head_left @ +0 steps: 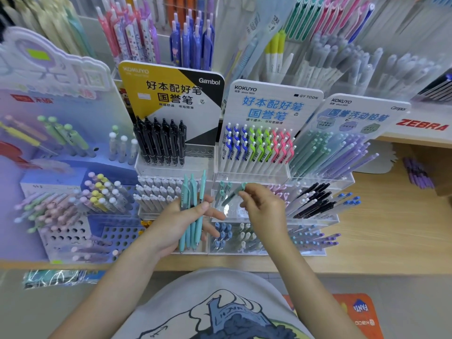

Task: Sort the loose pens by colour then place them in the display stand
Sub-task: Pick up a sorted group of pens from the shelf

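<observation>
My left hand (pixel 181 221) grips a bundle of several teal pens (pixel 192 211), held upright with their tips pointing down. My right hand (pixel 264 211) pinches a single teal-green pen (pixel 233 195) by its upper end, tilted over a clear acrylic display stand compartment (pixel 230 209). In that compartment stand two matching teal pens (pixel 223 189). The stand's neighbouring compartments hold white pens (pixel 156 194) to the left and pink and black pens (pixel 310 199) to the right.
Behind stand Kokuyo displays with black pens (pixel 161 143), blue, green and pink pens (pixel 256 148), and pastel pencils (pixel 332 152). A blue perforated pen stand (pixel 73 216) is at left. The wooden shelf (pixel 381 216) extends right. An orange mat (pixel 354 314) lies on the floor.
</observation>
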`<state>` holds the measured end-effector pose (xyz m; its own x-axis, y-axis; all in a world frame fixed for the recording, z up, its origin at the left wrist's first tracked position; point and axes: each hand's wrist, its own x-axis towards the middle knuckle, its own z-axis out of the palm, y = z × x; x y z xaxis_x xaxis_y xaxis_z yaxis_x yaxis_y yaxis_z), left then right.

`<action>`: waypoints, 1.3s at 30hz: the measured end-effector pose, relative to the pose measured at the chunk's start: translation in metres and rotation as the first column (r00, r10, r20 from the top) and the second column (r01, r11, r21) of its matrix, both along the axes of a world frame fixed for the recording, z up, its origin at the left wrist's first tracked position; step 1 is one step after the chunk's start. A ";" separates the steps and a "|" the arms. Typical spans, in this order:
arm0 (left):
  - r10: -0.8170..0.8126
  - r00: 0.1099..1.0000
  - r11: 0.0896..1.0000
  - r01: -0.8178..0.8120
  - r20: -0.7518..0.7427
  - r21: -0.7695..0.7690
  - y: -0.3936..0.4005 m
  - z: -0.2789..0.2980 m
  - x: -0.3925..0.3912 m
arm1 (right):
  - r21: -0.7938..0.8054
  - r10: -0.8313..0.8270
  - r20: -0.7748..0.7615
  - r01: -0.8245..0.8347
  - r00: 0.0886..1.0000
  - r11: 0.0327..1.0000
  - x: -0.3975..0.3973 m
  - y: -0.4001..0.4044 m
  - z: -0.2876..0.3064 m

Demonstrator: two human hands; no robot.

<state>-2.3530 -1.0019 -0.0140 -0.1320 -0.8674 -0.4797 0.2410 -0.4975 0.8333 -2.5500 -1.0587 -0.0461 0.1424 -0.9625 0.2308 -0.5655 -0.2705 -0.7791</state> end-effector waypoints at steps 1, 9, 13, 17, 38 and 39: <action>-0.006 1.000 1.000 0.006 -0.004 0.003 0.000 0.001 0.000 | -0.011 0.003 -0.009 -0.003 1.000 1.000 0.001 -0.001 -0.001; 0.034 0.999 0.999 -0.034 0.003 0.005 0.001 0.005 0.000 | -0.090 0.039 -0.108 -0.049 0.993 0.995 0.004 -0.007 -0.004; 0.032 0.999 0.999 -0.032 0.003 0.009 0.002 0.003 0.000 | -0.076 0.062 -0.197 -0.079 0.978 0.994 0.008 -0.008 -0.013; 0.017 1.000 1.000 -0.017 0.010 -0.008 0.002 0.002 -0.001 | 0.050 0.089 -0.215 -0.080 0.973 0.996 0.012 -0.008 -0.018; -0.024 0.997 1.000 0.024 0.067 0.001 0.007 -0.007 -0.018 | 0.489 -0.125 0.486 -0.150 0.865 0.859 0.010 0.019 0.049; -0.033 0.997 0.999 0.031 0.076 0.017 0.008 -0.009 -0.017 | 0.474 -0.160 0.514 -0.124 0.843 0.872 0.008 0.019 0.050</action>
